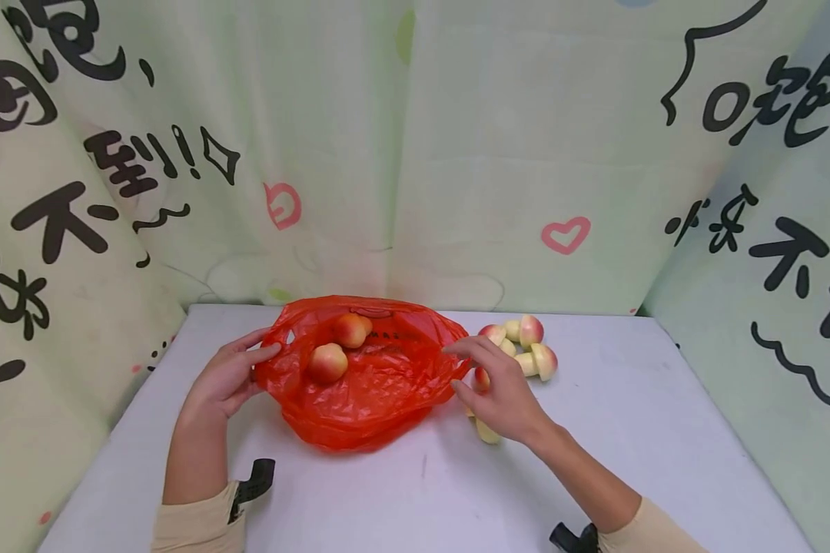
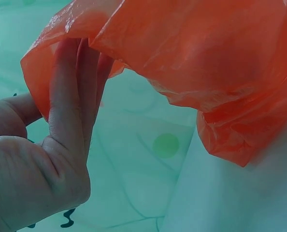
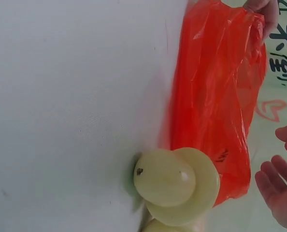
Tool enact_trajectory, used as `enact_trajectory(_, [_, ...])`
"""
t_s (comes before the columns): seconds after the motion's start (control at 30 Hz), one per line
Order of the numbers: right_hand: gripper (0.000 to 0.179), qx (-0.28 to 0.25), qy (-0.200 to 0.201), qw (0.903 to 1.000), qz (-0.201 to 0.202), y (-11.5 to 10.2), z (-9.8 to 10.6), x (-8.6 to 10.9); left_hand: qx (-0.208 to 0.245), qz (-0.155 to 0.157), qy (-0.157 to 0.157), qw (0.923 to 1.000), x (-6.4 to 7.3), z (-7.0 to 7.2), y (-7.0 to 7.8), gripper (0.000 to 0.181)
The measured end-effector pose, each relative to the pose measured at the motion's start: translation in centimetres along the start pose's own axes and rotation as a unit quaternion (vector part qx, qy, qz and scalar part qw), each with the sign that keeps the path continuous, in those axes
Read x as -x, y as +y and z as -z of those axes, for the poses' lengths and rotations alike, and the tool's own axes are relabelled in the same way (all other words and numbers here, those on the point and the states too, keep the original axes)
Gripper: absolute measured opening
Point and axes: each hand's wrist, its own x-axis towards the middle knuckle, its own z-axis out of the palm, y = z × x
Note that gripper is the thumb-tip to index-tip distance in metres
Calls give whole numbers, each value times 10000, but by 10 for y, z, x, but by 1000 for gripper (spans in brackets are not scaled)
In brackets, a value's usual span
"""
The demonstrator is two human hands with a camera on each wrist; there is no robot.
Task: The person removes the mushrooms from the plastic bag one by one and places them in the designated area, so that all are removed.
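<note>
The left rim of the red plastic bag (image 1: pixel 380 418) is pinched between the thumb and the extended fingers of the left hand (image 1: pixel 224 376). The fingers of the right hand (image 1: pixel 501 392) are parted and slightly bent, with nothing seen grasped; whether the bag's opposite rim is touched by their tips cannot be told. Inside the bag, to the right of the left fingertips, two rounded red-and-yellow pieces (image 1: pixel 328 363) are contained. Mushroom-shaped pieces (image 1: pixel 543 361) are clustered on the table (image 1: pixel 387 507) just beyond the right fingers, and one pale piece (image 1: pixel 487 432) is partly hidden below the right hand. A printed curtain (image 1: pixel 470 153) is hung well beyond both sets of fingers.

With only one rim visibly secured, the mouth could sag on the side of the right fingers. If the left pinch were loosened, or the thin film torn by its pull, the contained pieces might be spilled. The pale piece could be knocked aside by a lowered right hand.
</note>
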Motion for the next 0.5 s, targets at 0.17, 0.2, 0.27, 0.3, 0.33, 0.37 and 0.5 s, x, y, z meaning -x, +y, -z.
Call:
enact_trajectory(0.17, [42, -43, -2, 10000, -86, -1, -7, -5, 39, 43, -24, 10000, -3, -1, -2, 67])
enact_trajectory(0.2, [42, -66, -16, 9999, -120, -2, -8, -7, 21, 36, -25, 10000, -3, -1, -2, 67])
enact_trajectory(0.27, [42, -165, -74, 9996, -207, -3, -11, -11, -3, 33, -12, 10000, -3, -1, -2, 67])
enact_trajectory(0.3, [43, -236, -117, 9993, -278, -5, -12, -13, -10, 32, -11, 10000, -3, -1, -2, 67])
enact_trajectory(0.33, [43, -310, -151, 9988, -351, -5, -14, -16, -14, 34, -8, 10000, -3, -1, -2, 67])
enact_trajectory(0.37, [43, -395, -189, 9980, -446, -6, -16, -18, -18, 37, 0, 10000, -3, 0, -2, 67])
enact_trajectory(0.5, [43, -733, -317, 9934, -825, -9, -23, -28, -1, 48, -6, 10000, -3, 0, -1, 66])
